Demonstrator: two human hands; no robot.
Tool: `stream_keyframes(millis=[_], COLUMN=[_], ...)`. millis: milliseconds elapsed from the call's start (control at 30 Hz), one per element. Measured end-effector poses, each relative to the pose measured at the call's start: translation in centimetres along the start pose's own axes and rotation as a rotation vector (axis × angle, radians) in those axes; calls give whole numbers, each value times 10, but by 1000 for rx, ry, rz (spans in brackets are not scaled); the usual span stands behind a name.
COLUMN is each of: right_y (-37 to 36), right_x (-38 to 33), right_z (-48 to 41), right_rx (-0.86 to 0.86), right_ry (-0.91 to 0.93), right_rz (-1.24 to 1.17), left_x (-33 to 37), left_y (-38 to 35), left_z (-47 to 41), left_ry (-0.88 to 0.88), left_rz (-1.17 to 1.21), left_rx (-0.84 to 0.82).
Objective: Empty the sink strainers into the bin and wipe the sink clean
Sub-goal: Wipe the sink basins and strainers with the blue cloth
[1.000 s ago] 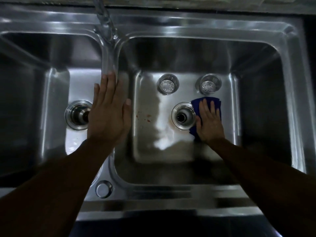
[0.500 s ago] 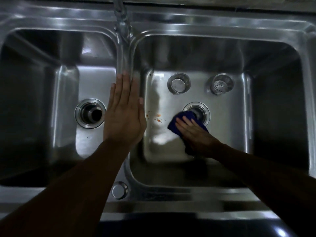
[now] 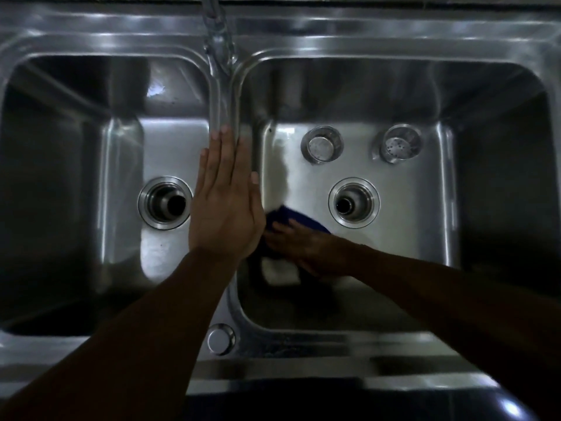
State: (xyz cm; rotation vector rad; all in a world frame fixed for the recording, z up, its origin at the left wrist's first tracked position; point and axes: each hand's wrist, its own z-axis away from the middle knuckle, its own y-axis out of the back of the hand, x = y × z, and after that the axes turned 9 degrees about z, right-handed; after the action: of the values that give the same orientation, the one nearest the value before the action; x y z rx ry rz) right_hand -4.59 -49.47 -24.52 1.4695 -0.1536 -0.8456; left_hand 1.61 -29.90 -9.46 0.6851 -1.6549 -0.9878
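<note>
From my remote seat I see the sink (image 3: 364, 34) with its long axis running left to right, two bowls side by side and a ridge (image 3: 223, 107) between them running away from me toward the tap (image 3: 217, 28).

I count two strainers, one (image 3: 321, 144) and another (image 3: 401, 143). Both stand upright, mouths up, on the floor of the right bowl near its far wall, in a row running left to right and apart from each other. I count two drains: one (image 3: 165, 202) in the left bowl and one (image 3: 353, 202) in the right, both uncovered. One blue cloth (image 3: 291, 215) lies bunched on the right bowl's floor, left of that drain.

The left hand (image 3: 226, 205) is flat, fingers straight and together, pointing away along the ridge and resting on it. The right hand (image 3: 306, 247) reaches leftward and lies on the cloth, its fingers laid out over it rather than curled, though it is blurred. A round cap (image 3: 221, 339) sits on the near rim.
</note>
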Motion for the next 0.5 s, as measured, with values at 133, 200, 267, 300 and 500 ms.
stream_keyframes(millis=[133,200,267,300,500], right_y=[-5,6,17,23,16], right_x=[20,33,40,40,-7], right_z=[60,57,34,18,-49], right_rx=[-98,-73,18,67,-110], right_ry=[264,242,46,-78,-448], right_rz=[91,48,53,77,138], left_x=[0,0,-1,-1,0], left_y=[0,-1,-1,-1,-1], left_z=[0,0,1,1,1], left_ry=[3,1,0,0,3], left_rz=[-9,-8,-2,-5,-11], left_rx=[-1,-4,3,7,-10])
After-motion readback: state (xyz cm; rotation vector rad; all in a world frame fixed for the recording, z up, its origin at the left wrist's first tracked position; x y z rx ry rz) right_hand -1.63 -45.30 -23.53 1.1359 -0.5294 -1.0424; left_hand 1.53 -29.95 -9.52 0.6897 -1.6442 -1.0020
